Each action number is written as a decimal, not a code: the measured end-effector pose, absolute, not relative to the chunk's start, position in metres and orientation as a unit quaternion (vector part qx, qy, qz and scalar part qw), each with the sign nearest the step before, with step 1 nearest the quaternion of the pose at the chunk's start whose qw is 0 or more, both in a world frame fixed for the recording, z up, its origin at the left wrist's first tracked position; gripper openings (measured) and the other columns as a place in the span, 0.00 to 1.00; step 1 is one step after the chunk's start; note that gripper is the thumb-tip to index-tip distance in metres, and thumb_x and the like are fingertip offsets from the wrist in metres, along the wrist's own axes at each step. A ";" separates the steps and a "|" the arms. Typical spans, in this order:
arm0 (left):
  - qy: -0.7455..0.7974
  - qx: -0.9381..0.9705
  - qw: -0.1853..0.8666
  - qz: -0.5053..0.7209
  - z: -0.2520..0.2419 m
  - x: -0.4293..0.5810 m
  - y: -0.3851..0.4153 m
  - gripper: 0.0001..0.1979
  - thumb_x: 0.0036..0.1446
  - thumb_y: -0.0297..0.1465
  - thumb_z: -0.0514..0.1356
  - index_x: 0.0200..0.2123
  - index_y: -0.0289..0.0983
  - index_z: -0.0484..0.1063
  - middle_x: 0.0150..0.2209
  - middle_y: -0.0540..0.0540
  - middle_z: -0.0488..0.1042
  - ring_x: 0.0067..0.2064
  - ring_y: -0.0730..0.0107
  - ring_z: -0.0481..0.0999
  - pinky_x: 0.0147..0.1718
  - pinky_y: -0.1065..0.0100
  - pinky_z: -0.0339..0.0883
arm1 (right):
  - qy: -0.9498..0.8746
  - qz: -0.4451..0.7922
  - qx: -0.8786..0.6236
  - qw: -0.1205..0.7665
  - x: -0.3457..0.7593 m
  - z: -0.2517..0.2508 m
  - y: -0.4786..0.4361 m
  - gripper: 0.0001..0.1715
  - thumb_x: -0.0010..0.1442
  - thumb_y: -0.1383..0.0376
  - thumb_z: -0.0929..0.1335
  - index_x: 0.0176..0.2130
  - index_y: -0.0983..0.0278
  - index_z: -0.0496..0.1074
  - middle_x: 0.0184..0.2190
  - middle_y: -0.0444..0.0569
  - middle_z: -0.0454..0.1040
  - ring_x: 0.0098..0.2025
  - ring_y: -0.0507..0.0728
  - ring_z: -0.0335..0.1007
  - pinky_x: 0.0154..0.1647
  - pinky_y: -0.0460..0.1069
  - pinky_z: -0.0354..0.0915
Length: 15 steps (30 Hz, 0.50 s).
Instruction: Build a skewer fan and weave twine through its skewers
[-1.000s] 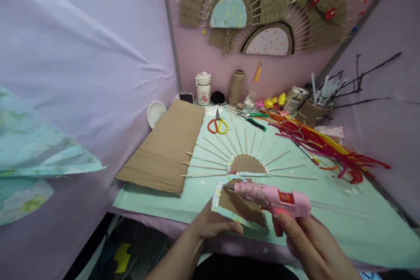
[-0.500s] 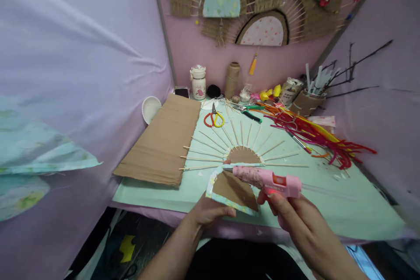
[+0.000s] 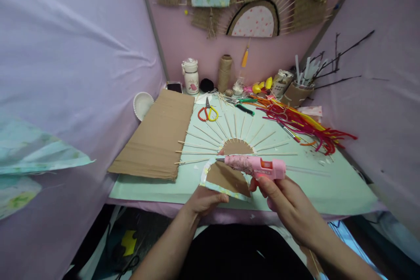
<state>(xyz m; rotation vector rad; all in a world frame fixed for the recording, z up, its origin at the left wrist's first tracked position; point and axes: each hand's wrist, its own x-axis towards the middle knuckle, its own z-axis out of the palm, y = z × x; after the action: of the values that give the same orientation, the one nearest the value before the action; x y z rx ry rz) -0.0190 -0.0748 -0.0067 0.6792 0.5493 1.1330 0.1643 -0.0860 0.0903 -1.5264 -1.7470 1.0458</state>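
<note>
My left hand (image 3: 206, 201) grips a half-round cardboard piece (image 3: 226, 179) whose edge is wrapped in pale blue floral fabric. It is held tilted above the front of the table, thumb on the near edge. In my right hand (image 3: 278, 192) is a pink hot glue gun (image 3: 256, 166), a clear glue stick showing at its back. Its nozzle points left and sits at the upper fabric edge of the piece; whether it touches I cannot tell. Beyond lies a cardboard half disc (image 3: 238, 146) with thin wooden sticks fanned out around it.
A large cardboard sheet (image 3: 157, 135) lies at left. Scissors (image 3: 208, 111), pliers (image 3: 243, 106) and red and yellow pipe cleaners (image 3: 302, 122) are on the table (image 3: 147, 190). A bottle (image 3: 190, 76), a twine spool (image 3: 225, 73) and a pot of twigs (image 3: 298, 94) stand behind.
The whole view has shifted slightly, so everything appears a little higher and farther left. Both hands keep their hold, and the glue gun stays at the fabric edge.
</note>
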 end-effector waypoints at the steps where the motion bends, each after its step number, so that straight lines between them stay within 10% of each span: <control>1: 0.254 0.313 0.754 0.518 -0.007 -0.019 -0.075 0.55 0.29 0.35 0.76 0.62 0.45 0.56 0.60 0.38 0.65 0.59 0.46 0.64 0.59 0.48 0.51 | -0.659 0.388 -0.574 0.293 0.164 0.090 -0.086 0.28 0.64 0.48 0.57 0.32 0.64 0.72 0.21 0.43 0.65 0.21 0.52 0.60 0.23 0.46 0.59; 15: 0.267 0.304 0.754 0.517 -0.001 -0.019 -0.075 0.53 0.29 0.35 0.75 0.61 0.44 0.59 0.59 0.37 0.66 0.57 0.46 0.68 0.57 0.48 0.57 | -0.675 0.347 -0.581 0.295 0.167 0.093 -0.082 0.27 0.63 0.47 0.57 0.26 0.62 0.66 0.18 0.43 0.64 0.19 0.52 0.59 0.21 0.47 0.58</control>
<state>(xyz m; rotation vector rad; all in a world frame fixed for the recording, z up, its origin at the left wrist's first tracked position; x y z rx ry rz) -0.0190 -0.0746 -0.0010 0.6634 0.5822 1.1288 0.1672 -0.0815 0.0932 -1.5455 -1.7974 0.9226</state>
